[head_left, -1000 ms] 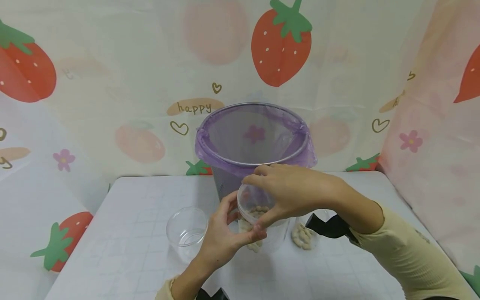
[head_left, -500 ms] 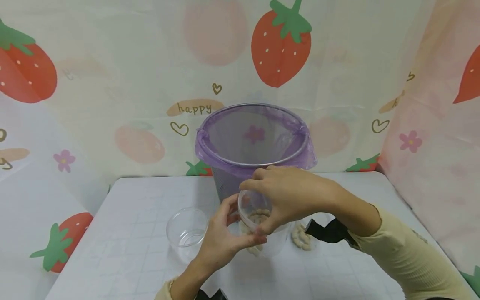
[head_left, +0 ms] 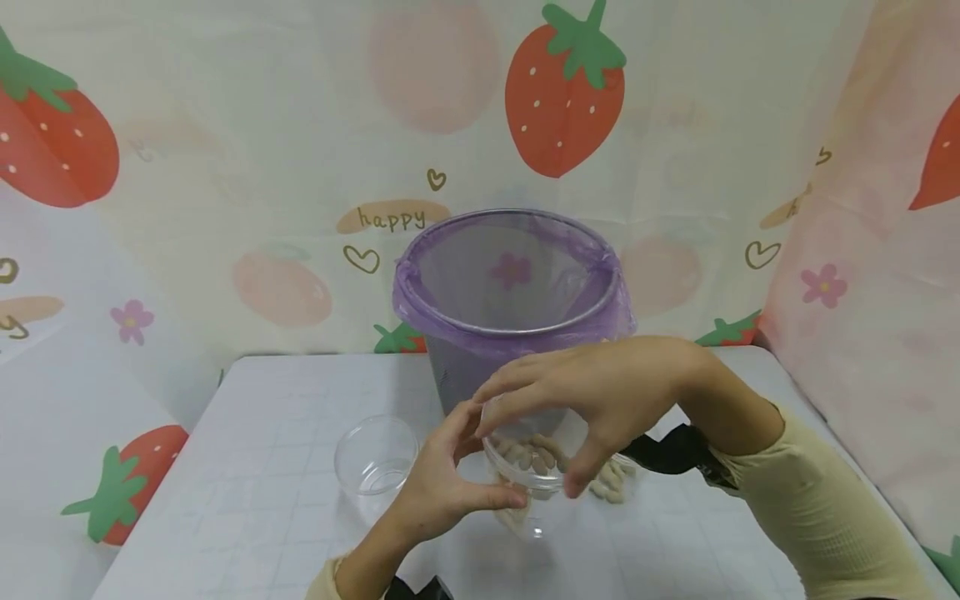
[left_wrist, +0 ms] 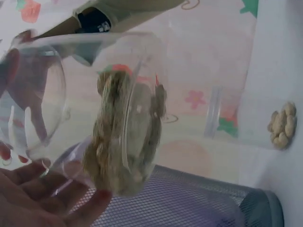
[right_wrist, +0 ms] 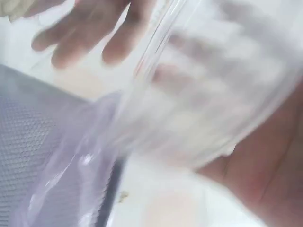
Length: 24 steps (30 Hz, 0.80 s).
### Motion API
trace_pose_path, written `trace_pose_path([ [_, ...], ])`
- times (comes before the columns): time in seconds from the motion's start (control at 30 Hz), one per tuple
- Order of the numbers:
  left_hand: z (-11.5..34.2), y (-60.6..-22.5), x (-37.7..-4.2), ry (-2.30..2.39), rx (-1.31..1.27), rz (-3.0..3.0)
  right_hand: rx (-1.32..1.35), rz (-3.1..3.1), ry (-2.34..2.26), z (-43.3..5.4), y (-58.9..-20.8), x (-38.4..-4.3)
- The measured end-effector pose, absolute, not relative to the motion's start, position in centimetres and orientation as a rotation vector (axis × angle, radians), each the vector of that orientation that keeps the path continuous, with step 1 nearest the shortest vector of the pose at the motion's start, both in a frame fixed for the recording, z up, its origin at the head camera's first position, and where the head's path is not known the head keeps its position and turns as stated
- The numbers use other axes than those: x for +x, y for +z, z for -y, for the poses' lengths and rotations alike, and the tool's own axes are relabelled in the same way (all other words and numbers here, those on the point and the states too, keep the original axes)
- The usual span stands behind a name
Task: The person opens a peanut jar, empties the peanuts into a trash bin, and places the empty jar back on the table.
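Observation:
My left hand grips the side of a clear plastic cup with a layer of peanuts in their shells in its bottom. Over that cup's mouth my right hand holds a second clear cup, tilted with its rim towards the left hand. In the right wrist view this cup is blurred; no peanuts can be made out inside it. To the right, partly behind the right wrist, stands another clear cup with peanuts. A clear cup holding nothing visible stands left of the left hand.
Just behind the hands stands a grey mesh bin lined with a purple bag folded over its rim. The white table is backed by a strawberry-print cloth, which also covers the sides.
My right hand has swung its cup, lifting its fingers and wrist and tilting it so the rim shows lower and nearer. The left hand has barely moved with its cup.

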<state>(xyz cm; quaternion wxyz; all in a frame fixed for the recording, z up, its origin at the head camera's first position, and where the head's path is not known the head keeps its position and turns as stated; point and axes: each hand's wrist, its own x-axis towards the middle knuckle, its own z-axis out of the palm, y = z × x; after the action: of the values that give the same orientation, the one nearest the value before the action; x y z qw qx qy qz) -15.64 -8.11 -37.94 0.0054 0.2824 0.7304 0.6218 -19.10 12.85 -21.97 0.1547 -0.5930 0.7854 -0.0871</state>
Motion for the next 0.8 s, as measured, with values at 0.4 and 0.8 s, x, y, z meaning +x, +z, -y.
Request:
trace_pose_path([
  [0.4,6.9,-37.7,-14.6,1.999,0.741,-2.608,-1.137,-2.85,-0.066,-11.0,-22.7,-16.8],
  [0.8,7.5,-37.9,-15.2,1.975,0.882,-2.4,-1.718,-2.248,-0.227,-13.1,-21.9,-19.3],
])
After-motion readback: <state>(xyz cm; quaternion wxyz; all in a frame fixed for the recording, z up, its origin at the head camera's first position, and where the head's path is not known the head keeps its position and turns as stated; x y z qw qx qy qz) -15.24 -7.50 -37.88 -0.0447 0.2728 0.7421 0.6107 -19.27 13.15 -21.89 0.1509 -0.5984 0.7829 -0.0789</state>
